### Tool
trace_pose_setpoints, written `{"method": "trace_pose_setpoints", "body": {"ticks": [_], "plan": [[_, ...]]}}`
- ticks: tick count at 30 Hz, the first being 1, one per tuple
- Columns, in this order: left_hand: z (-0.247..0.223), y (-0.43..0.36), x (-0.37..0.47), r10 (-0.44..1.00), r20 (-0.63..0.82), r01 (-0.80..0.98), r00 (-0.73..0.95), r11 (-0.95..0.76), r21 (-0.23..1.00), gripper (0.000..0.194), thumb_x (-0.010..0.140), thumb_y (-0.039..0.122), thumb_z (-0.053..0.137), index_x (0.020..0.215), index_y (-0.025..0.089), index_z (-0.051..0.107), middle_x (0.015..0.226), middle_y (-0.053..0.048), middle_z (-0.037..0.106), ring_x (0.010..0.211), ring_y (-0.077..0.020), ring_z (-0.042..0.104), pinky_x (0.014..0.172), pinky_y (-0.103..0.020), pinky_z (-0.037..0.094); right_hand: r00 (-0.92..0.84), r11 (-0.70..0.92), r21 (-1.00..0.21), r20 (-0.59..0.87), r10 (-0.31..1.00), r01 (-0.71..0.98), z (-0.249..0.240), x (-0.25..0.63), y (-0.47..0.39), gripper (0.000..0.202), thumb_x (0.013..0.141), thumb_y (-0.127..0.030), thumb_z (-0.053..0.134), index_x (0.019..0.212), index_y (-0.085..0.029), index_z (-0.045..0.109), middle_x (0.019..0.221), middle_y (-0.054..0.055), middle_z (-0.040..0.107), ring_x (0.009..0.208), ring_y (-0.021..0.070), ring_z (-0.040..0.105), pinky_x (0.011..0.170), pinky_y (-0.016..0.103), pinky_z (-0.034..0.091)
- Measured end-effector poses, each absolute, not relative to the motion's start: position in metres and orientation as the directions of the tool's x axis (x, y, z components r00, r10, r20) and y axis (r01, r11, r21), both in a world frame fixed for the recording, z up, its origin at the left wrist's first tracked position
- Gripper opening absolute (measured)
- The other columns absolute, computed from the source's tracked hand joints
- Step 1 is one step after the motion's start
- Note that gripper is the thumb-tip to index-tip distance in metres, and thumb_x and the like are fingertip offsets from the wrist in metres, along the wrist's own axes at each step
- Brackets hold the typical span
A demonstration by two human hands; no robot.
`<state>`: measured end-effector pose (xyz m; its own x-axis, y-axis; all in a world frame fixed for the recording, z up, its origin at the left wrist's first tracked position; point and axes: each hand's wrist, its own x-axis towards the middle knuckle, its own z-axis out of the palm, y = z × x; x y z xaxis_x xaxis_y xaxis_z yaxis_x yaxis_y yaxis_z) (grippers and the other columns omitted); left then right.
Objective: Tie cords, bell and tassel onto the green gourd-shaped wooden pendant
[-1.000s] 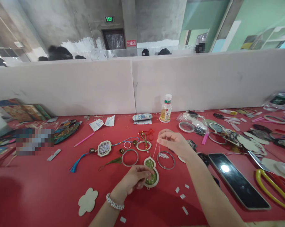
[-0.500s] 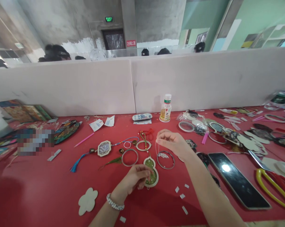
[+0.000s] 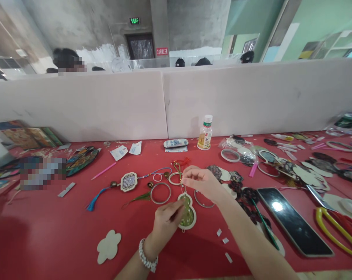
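A green gourd-shaped pendant [image 3: 188, 217] with a pale rim lies on the red table. My left hand [image 3: 166, 221], with a beaded bracelet [image 3: 146, 256] at its wrist, is closed over the pendant's left side. Whatever its pinched fingertips may hold is hidden. My right hand [image 3: 201, 182] pinches a thin pale thread [image 3: 184, 189] just above the pendant's top. Behind that hand, a ring-shaped tray [image 3: 205, 203] shows in part. Left of the pendant lies another ring [image 3: 160, 193], beside a green tassel [image 3: 139, 199].
An octagonal pendant [image 3: 128, 182] with a blue tassel [image 3: 95, 199] lies left; a flower-shaped wooden piece [image 3: 109, 246] is nearer. At right are a phone [image 3: 294, 221], yellow-handled scissors [image 3: 333, 237] and cluttered craft pieces. A small bottle [image 3: 205, 132] stands before the white partition [image 3: 105, 105].
My right hand has moved left with the thread, from above the ring-shaped tray to above the pendant's top. My left hand has turned, its fingers now raised nearer the pendant's upper part.
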<state>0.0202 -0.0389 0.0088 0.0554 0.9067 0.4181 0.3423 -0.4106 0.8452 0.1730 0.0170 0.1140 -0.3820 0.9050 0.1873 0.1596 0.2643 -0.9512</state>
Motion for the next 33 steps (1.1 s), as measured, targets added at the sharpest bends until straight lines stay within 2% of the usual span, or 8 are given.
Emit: {"method": "trace_pose_setpoints", "body": {"ticks": [4,8,13,19,24,33], "plan": [[0.0072,-0.0361,0.0210,0.879,0.476,0.420,0.015,-0.438,0.795,0.023,0.074,0.022,0.055,0.094,0.017,0.066,0.050,0.001,0.054,0.043,-0.0074,0.042,0.046,-0.017,0.039,-0.413,0.245,-0.960,0.171,0.895,0.135,0.1120,0.1674,0.0153,0.013,0.069,-0.028,0.060,0.065,-0.016,0.060,0.079,0.001,0.054,0.065,0.0101,0.047,0.060,0.023,0.038],[0.0100,-0.0344,0.0229,0.897,0.442,0.462,0.003,-0.393,0.795,0.023,0.075,0.025,0.053,0.091,0.014,0.067,0.050,0.002,0.052,0.043,-0.0070,0.041,0.044,-0.016,0.037,-0.420,0.227,-0.968,0.163,0.893,0.106,0.1116,0.1658,0.0140,0.014,0.069,-0.028,0.060,0.063,-0.016,0.059,0.080,0.002,0.054,0.068,0.0111,0.048,0.063,0.024,0.039],[0.0113,-0.0320,0.0260,0.950,0.311,0.407,-0.033,-0.271,0.872,0.023,0.074,0.028,0.053,0.079,0.012,0.068,0.050,0.001,0.051,0.043,-0.0071,0.039,0.043,-0.016,0.035,-0.431,0.215,-0.971,0.150,0.890,0.107,0.1116,0.1647,0.0130,0.012,0.070,-0.028,0.060,0.066,-0.016,0.061,0.081,0.002,0.054,0.067,0.0110,0.049,0.061,0.023,0.039],[0.0059,-0.0289,0.0276,0.985,0.173,0.240,-0.028,-0.161,0.957,0.025,0.073,0.033,0.053,0.072,0.011,0.065,0.047,0.003,0.041,0.042,-0.0062,0.031,0.040,-0.017,0.028,-0.425,0.238,-0.964,0.166,0.890,0.122,0.1113,0.1650,0.0140,0.010,0.070,-0.026,0.060,0.066,-0.017,0.062,0.079,0.001,0.054,0.064,0.0093,0.046,0.058,0.022,0.037],[0.0074,-0.0292,0.0292,0.992,0.125,0.207,0.010,-0.124,0.970,0.025,0.072,0.032,0.053,0.070,0.010,0.064,0.047,0.004,0.036,0.043,-0.0059,0.028,0.040,-0.017,0.025,-0.404,0.256,-0.957,0.183,0.896,0.133,0.1125,0.1657,0.0140,0.008,0.070,-0.023,0.060,0.066,-0.017,0.061,0.079,0.000,0.054,0.063,0.0089,0.045,0.058,0.022,0.036],[0.0135,-0.0299,0.0293,0.991,0.125,0.248,0.046,-0.133,0.960,0.024,0.072,0.031,0.052,0.069,0.010,0.064,0.047,0.004,0.036,0.043,-0.0061,0.029,0.041,-0.018,0.024,-0.389,0.253,-0.953,0.173,0.905,0.164,0.1145,0.1655,0.0133,0.008,0.070,-0.024,0.059,0.067,-0.017,0.061,0.078,0.000,0.055,0.063,0.0088,0.045,0.057,0.022,0.034]]}}
